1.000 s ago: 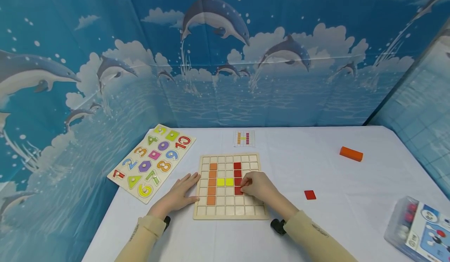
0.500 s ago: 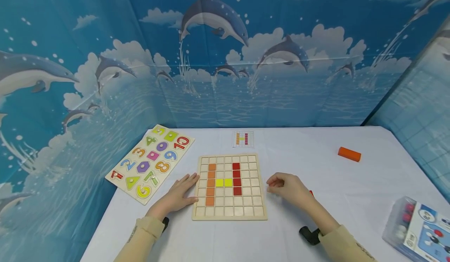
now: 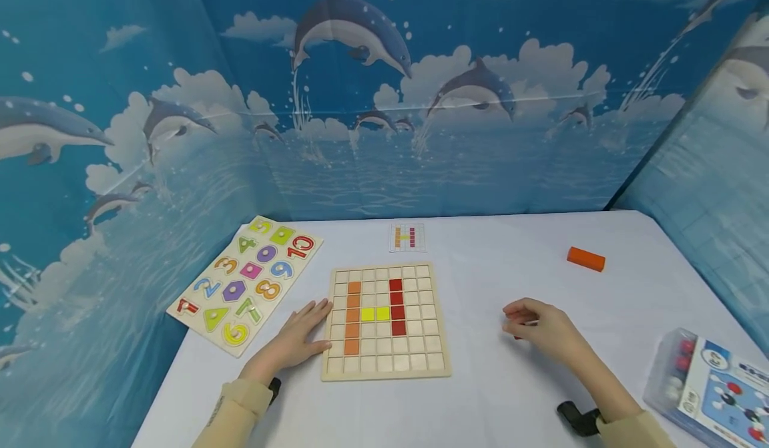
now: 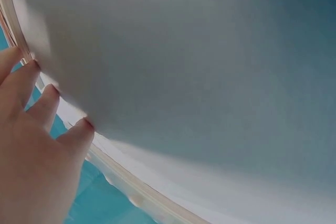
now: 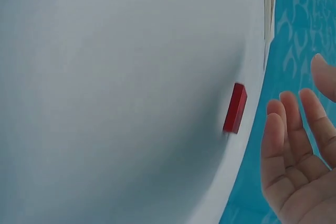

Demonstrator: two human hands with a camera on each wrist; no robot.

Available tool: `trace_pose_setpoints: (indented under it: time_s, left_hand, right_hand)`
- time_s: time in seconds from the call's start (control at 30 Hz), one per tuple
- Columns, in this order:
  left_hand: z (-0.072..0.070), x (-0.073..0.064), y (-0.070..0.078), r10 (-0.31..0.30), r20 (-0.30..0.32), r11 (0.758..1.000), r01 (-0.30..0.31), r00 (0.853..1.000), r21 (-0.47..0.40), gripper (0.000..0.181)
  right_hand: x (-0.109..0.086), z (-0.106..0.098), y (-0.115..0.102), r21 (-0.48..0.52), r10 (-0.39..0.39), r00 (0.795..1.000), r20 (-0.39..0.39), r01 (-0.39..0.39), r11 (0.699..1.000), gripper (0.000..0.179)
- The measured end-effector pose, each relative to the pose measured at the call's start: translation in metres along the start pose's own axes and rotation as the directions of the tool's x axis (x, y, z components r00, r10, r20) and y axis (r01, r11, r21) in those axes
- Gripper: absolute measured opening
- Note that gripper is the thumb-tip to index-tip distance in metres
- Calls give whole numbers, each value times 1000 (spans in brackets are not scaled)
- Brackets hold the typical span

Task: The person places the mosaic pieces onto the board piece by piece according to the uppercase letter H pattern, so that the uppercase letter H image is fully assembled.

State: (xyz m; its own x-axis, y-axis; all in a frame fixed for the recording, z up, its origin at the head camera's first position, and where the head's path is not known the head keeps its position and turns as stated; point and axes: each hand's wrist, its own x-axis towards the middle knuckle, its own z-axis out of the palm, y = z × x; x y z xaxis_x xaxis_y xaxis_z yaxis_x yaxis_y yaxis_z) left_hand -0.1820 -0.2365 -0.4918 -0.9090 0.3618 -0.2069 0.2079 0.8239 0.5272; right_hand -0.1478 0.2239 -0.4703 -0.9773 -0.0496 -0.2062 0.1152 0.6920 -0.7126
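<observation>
My left hand (image 3: 291, 344) rests with extended fingers at the left edge of a wooden grid board (image 3: 420, 365). On the board are a column of orange tiles (image 3: 352, 321), two yellow tiles (image 3: 375, 314) and a column of red tiles (image 3: 397, 308). Right of the board, my right hand (image 3: 543, 328) hovers over a loose red tile (image 5: 234, 108). In the right wrist view its fingers are loosely bent and apart from that tile, which lies on the white table. From the head, the fingers mostly cover this tile.
A number-and-shape puzzle board (image 3: 219, 304) lies at the left. Behind the grid board is a small pattern card (image 3: 407, 238). An orange block (image 3: 585, 259) lies at the back right, and a clear box with a molecule-printed label (image 3: 715, 388) stands at the right edge.
My right hand has left the red column on the grid board and moved right to the loose red tile. The left hand stays at the board's edge. The head view has shifted slightly.
</observation>
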Motion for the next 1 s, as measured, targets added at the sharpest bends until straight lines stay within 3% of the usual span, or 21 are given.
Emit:
trace_pose_setpoints:
  time_s: [0.43,1.0]
  left_hand:
    - [0,-2,-1,10,4,1000,-10,1000,1,74]
    - [-1,-3,1,7,2,1000,-7,1000,-22,74]
  right_hand:
    - [-6,-17,21,-13,48,999,-5,-48,999,44]
    - [-1,-13,19,-1,29,1000,12,-29,1000,40]
